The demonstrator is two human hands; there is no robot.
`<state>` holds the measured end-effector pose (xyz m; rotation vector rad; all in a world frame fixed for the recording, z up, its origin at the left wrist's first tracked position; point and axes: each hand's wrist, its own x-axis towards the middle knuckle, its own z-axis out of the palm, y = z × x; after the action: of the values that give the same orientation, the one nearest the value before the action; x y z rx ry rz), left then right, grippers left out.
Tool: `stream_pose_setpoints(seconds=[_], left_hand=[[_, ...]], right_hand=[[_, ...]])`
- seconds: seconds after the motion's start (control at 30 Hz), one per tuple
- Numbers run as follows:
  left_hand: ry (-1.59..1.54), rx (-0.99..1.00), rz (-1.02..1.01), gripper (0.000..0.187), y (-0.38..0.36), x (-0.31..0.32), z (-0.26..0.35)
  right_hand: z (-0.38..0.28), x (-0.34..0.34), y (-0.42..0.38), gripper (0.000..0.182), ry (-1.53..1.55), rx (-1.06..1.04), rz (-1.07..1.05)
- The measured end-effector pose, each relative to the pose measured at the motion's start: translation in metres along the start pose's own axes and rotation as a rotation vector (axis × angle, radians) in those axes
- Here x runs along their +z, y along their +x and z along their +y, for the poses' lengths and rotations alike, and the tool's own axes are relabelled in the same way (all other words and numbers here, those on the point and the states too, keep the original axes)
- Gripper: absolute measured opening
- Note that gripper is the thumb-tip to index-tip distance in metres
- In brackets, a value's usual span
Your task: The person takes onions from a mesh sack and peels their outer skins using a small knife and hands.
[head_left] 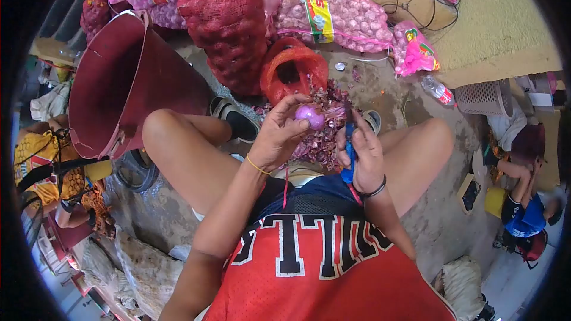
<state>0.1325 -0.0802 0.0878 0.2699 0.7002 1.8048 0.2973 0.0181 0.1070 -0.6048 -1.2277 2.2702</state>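
Note:
My left hand (pixel 278 134) is closed around a peeled purple onion (pixel 310 116), gripping it between thumb and fingers. Dry skin and stem stick out from the onion's right side, towards my other hand. In my right hand (pixel 367 157) is a knife (pixel 348 163) with a blue handle. Its dark blade points away from me, close beside the onion's stem end; whether it touches cannot be made out. Below both hands, a heap of onion skins (pixel 324 145) lies on the floor between my legs. Just beyond stands an open red mesh sack (pixel 300 59), its contents mostly in shadow.
A large dark red tub (pixel 160 77) stands at the left. Full mesh sacks of onions (pixel 223 35) and garlic (pixel 351 21) line the back. To the right are a plastic bottle (pixel 437 90) and a basket (pixel 485 100). Other people sit at both sides, one in blue (pixel 526 217).

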Motion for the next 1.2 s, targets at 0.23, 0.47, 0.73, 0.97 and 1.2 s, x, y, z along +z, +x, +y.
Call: stream_pose_setpoints(seconds=[0.23,0.47,0.73,0.97,1.2], left_hand=[[-0.026,-0.042,-0.005,0.051,0.000,-0.002,0.001],[-0.001,0.034,0.088,0.050,0.001,0.003,0.001],[0.128,0.118,0.106,0.052,0.000,0.006,-0.004],[0.171,0.077,0.076,0.057,-0.002,0.007,-0.001],[0.075,0.013,0.071,0.050,-0.005,0.012,0.006]], right_hand=[[0.002,-0.005,-0.001,0.047,0.009,-0.091,0.107],[-0.003,-0.011,-0.003,0.055,-0.551,-0.148,0.019],[-0.012,0.005,0.002,0.054,-0.989,-0.362,-0.193],[-0.013,0.006,-0.004,0.042,-0.894,-0.145,-0.088],[-0.001,0.004,-0.005,0.042,-0.591,-0.135,-0.003]])
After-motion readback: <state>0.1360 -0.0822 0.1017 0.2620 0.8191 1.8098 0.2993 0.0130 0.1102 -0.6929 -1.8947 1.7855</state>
